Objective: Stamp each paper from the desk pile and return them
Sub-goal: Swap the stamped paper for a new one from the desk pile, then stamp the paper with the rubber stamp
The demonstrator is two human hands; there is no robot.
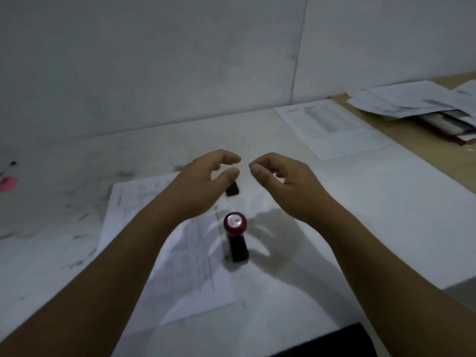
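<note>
Both hands hover above the white desk (360, 202), palms down, holding nothing. The left hand (203, 181) has its fingers loosely curled, with the thumb (226, 175) apart from the index fingertip above it. The right hand (286, 181) mirrors it, fingers curled and apart, its thumb tip just beside the left thumb tip without touching.

The stamp (235, 237), red-capped with a black body, stands upright on the desk on the near side of the fingers, roughly below the gap between the two wrists. Neither hand touches it. Its base rests at the right edge of a printed paper (180, 266) that lies flat under the left forearm.

A small black object (232, 189), possibly the stamp cover, lies directly beneath the left thumb, partly hidden by it.

A second printed sheet (327, 124) lies flat beyond and to the right of the right-hand fingers, well apart from them. Farther right, a loose pile of papers (412, 101) rests on a red folder (448, 127) on the wooden part of the desktop. A pink smudge (7, 182) marks the surface far left of the left-hand fingers.
</note>
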